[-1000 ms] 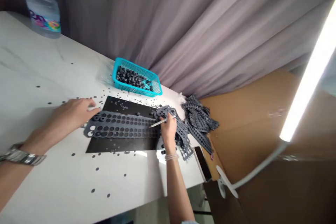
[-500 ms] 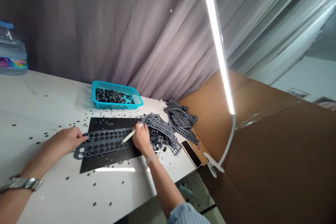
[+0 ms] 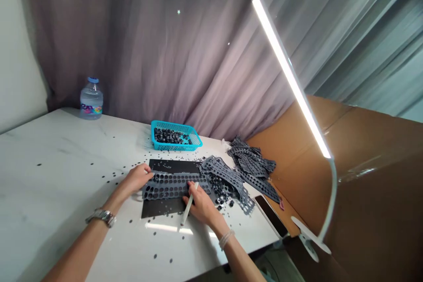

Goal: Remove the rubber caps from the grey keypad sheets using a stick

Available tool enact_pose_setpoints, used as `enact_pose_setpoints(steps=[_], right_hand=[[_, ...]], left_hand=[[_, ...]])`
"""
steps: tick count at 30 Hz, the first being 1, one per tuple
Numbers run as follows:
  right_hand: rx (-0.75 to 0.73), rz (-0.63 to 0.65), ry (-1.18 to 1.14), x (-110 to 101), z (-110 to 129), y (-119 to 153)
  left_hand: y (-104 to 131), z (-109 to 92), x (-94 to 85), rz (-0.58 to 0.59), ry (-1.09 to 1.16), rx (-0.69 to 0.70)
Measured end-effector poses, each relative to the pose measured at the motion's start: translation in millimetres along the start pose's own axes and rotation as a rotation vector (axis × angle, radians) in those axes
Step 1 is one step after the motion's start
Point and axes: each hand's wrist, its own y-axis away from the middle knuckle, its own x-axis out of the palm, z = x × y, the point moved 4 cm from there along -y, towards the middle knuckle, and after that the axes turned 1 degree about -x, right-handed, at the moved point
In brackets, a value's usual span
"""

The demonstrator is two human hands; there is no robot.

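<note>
A dark grey perforated sheet (image 3: 165,193), with rows of round holes, lies over a black mat (image 3: 155,209). My left hand (image 3: 137,178) pinches the sheet's upper left corner, its fingers closed. In my right hand (image 3: 201,203) is a white pen-like stick (image 3: 189,205), slanting down toward me. The fingertips of that hand are at the sheet's right part; I cannot tell whether they also grip a small piece. Small black pieces (image 3: 220,191) are heaped just right of the sheet, partly under another crumpled perforated sheet (image 3: 228,174).
Behind the mat stands a turquoise basket (image 3: 176,147) of small black pieces. More perforated sheets (image 3: 251,158) pile up beside a cardboard panel (image 3: 363,194). A phone (image 3: 271,216) and a clamp lamp (image 3: 294,77) are at the right, a water bottle (image 3: 91,101) at back left. Dark discs dot the white table (image 3: 72,163).
My right hand has moved toward me along the sheet, and the stick now points down at the table's front. My left hand still holds the sheet's left end. The view has shifted left.
</note>
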Motion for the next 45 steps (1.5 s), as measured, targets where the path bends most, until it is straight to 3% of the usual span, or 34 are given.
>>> enact_pose_setpoints(steps=[6, 10, 13, 16, 22, 25, 28, 31, 33, 36, 39, 45], right_hand=[[0.004, 0.037, -0.037, -15.0, -19.4, 20.7], [0.051, 0.015, -0.078, -21.9, -25.7, 28.3], [0.076, -0.033, -0.129, -23.1, -22.1, 33.2], [0.082, -0.071, -0.167, -21.8, -15.5, 34.6], [0.081, -0.109, -0.238, -20.4, 4.5, 30.1], [0.142, -0.097, -0.265, -23.9, 11.0, 31.5], [0.212, -0.148, -0.314, -30.8, 12.1, 34.3], [0.237, -0.269, -0.384, -35.9, 12.1, 32.6], [0.275, -0.330, -0.468, -33.1, 11.3, 27.0], [0.403, -0.369, -0.741, -19.0, 9.3, 12.3], [0.448, -0.342, -1.012, -4.2, 13.1, -9.4], [0.387, -0.290, -1.153, 11.8, 22.7, -55.9]], left_hand=[[6.4, 6.7, 2.7, -0.011, 0.150, -0.136], [1.5, 13.5, -22.0, -0.118, 0.323, -0.234], [-8.6, 6.9, -38.7, -0.181, 0.484, -0.293], [-33.0, -25.1, -42.3, -0.181, 0.638, -0.315], [-104.6, -125.3, -31.4, -0.110, 0.785, -0.284], [-111.8, -142.6, -25.5, -0.072, 0.756, -0.238], [-91.2, -128.1, -20.5, -0.052, 0.679, -0.125], [-58.0, -97.9, -15.7, -0.007, 0.531, 0.031], [-37.3, -74.6, -9.3, 0.071, 0.383, 0.065], [-11.4, -51.3, 3.1, 0.176, -0.095, 0.247], [7.8, -39.1, 12.0, 0.177, -0.373, 0.374], [27.8, -32.2, 15.4, 0.131, -0.494, 0.446]])
